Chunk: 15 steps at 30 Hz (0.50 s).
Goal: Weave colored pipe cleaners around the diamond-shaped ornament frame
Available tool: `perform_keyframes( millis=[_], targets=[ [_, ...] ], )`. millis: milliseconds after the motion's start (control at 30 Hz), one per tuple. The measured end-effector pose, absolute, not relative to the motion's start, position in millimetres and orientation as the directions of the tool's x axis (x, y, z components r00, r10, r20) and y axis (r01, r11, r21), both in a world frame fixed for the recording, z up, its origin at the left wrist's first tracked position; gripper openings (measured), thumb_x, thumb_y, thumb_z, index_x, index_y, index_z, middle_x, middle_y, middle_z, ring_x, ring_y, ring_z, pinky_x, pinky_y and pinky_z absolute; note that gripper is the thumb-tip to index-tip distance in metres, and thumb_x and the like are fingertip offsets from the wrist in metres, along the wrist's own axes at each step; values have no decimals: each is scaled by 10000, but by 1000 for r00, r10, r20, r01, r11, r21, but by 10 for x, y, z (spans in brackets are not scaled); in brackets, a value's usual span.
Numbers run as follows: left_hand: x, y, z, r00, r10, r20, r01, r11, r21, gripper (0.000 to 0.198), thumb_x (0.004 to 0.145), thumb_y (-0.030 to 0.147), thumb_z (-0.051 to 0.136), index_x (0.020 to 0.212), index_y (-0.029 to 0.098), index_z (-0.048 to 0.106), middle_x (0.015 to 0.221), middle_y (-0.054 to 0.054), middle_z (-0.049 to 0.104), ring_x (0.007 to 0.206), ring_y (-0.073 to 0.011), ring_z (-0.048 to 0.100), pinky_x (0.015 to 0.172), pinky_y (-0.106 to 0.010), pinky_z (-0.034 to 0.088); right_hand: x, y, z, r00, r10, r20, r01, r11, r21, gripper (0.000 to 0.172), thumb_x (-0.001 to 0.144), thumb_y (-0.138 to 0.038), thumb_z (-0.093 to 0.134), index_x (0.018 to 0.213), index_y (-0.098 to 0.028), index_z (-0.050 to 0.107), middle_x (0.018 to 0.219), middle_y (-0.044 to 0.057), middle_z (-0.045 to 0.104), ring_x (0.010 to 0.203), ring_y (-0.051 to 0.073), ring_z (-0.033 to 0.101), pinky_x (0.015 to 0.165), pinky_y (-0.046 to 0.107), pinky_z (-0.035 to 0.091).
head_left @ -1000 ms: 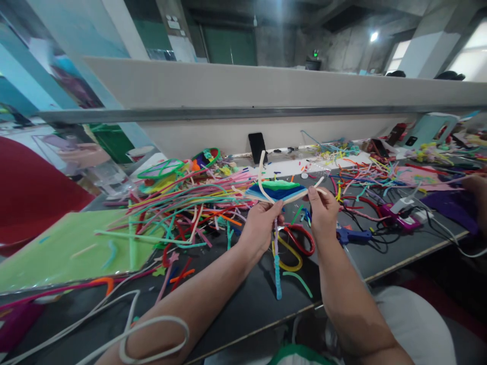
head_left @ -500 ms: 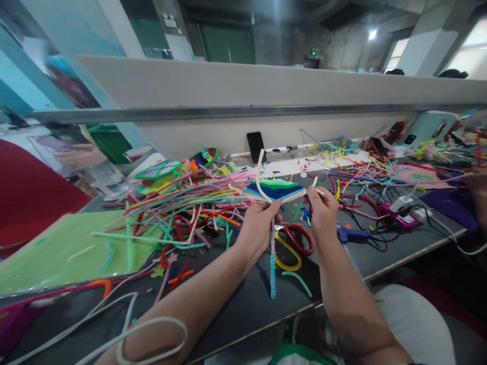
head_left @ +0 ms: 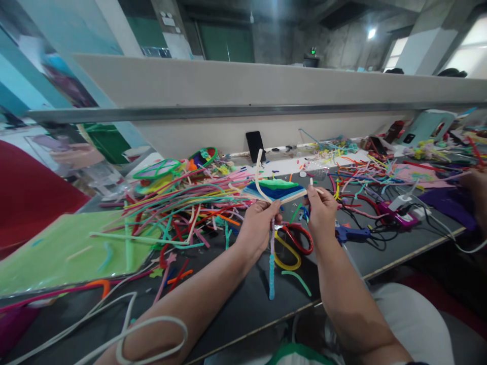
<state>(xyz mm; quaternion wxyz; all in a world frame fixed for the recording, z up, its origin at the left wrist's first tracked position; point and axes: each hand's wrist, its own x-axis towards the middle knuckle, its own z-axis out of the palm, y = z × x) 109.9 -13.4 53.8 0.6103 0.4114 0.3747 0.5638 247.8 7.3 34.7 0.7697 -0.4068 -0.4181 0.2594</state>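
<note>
Between my hands is a fan-shaped piece point(head_left: 279, 190) in bands of green, dark blue and light blue, with cream strips along its lower edge. My left hand point(head_left: 261, 223) pinches it at the bottom left. A cream strip point(head_left: 257, 175) curves upward from there, and a purple-and-blue stick point(head_left: 271, 268) hangs below. At the right corner, my right hand point(head_left: 321, 208) has its fingertips closed on the cream strip's end. Scissors with red and yellow handles point(head_left: 291, 253) lie on the table just under and between my hands.
Colourful fuzzy stems point(head_left: 190, 195) lie heaped at left, beside a green sheet point(head_left: 72, 251). A black phone point(head_left: 255, 147) leans on the partition. A blue glue gun point(head_left: 352, 233) and a magenta power strip point(head_left: 399, 215) are at right. Another person's hand point(head_left: 477, 185) shows at the right edge.
My right hand has shifted very slightly left, with the short cream end above it more upright. The other person's red stem at the right edge has tilted.
</note>
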Motion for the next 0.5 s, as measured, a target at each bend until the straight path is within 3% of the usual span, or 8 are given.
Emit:
perform_keyframes(
  millis=[333, 500],
  targets=[
    [1084, -131, 556, 112, 993, -20, -443, 68, 894, 274, 642, 289, 770, 615, 128, 550, 513, 18, 545, 465, -76, 496, 490, -202, 386, 2431, 74, 353, 517, 783, 347, -202, 506, -839, 277, 776, -386, 639, 628, -183, 522, 516, -58, 467, 490, 84, 395, 503, 236, 297],
    [1056, -90, 524, 164, 986, -41, -426, 108, 898, 302, 653, 338, 773, 667, 123, 561, 568, 10, 575, 488, -97, 547, 513, -223, 444, 2463, 70, 377, 507, 775, 378, -145, 509, -849, 289, 775, -388, 642, 611, -177, 530, 518, -53, 479, 497, 83, 411, 513, 232, 318]
  ],
)
